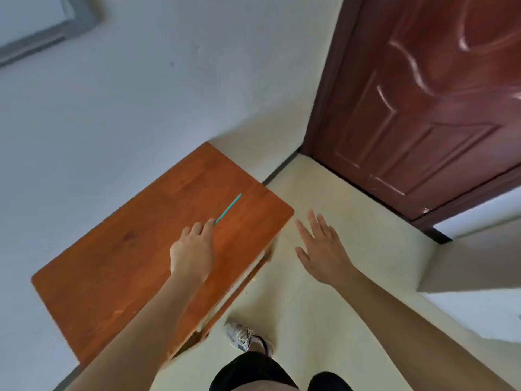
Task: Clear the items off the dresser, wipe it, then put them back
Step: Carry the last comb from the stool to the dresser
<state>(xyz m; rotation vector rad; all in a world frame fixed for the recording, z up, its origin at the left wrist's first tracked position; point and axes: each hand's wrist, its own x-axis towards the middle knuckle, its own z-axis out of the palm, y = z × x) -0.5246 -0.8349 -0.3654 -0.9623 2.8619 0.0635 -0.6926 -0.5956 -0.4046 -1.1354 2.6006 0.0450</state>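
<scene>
Clearing, I judge: my left grip curls at the thin teal stick on the orange-brown wooden worktop, pinch unclear; right grip spread at three o'clock. Next, lift it away.

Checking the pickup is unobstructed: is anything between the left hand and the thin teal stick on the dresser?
Nothing visible is. The fingers of the left hand meet the near end of the teal stick, which lies flat on the dresser top; whether they pinch it is unclear. The right hand hovers open beside the dresser, apart.
</scene>
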